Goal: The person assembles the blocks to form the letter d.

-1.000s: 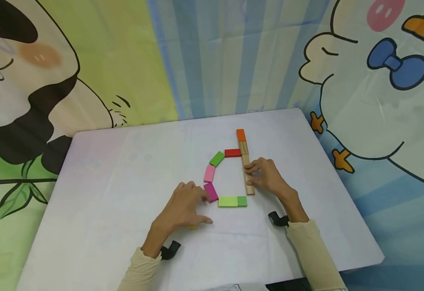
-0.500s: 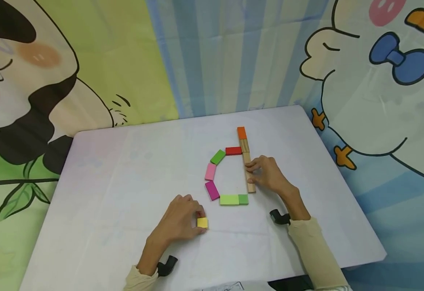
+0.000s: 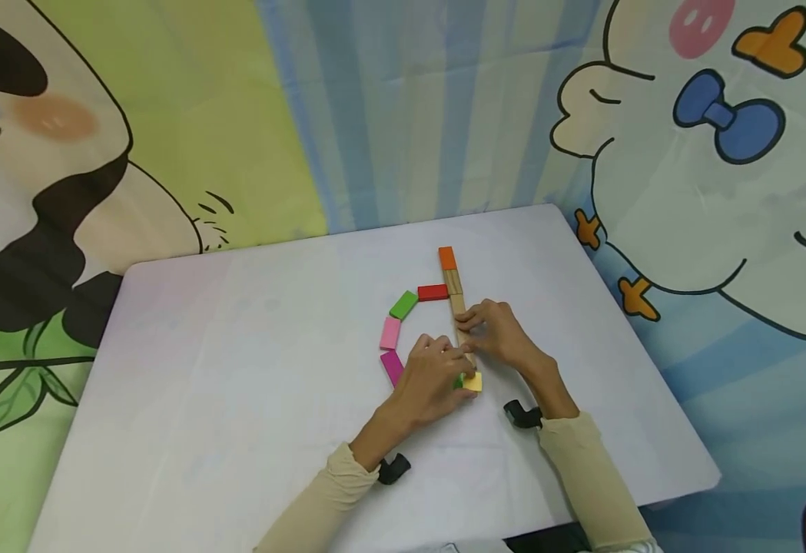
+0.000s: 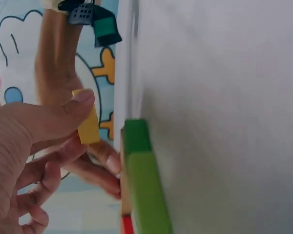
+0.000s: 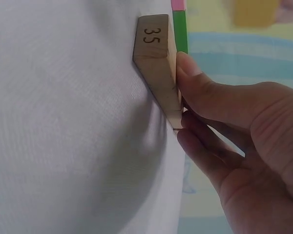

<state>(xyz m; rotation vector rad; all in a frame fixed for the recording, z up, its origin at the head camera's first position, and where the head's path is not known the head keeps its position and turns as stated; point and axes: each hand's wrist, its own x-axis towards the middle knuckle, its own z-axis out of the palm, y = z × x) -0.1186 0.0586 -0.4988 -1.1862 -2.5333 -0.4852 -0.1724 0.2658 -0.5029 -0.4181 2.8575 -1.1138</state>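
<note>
My left hand [image 3: 426,384] pinches a small yellow block [image 4: 89,126] between thumb and fingers. In the left wrist view the block is raised off the table, beyond the end of a green block [image 4: 136,135] and a lime block [image 4: 147,190]. The head view has it at the lower end of the wooden row, with the left hand covering most of the lime block. My right hand [image 3: 502,334] holds a plain wooden block [image 5: 161,73] marked 35, thumb and fingertips along it, and the block lies on the table.
An orange block [image 3: 447,258] tops the wooden row. A red block [image 3: 433,293], a green block [image 3: 403,305], a pink block [image 3: 390,333] and a magenta block [image 3: 392,367] curve away to its left. All lie on a white table [image 3: 250,384] before a cartoon-printed curtain [image 3: 389,115].
My left hand reached the yellow block near the table's front, took hold of it and carried it right to the bottom of the wooden row. The right hand stayed at the wooden block.
</note>
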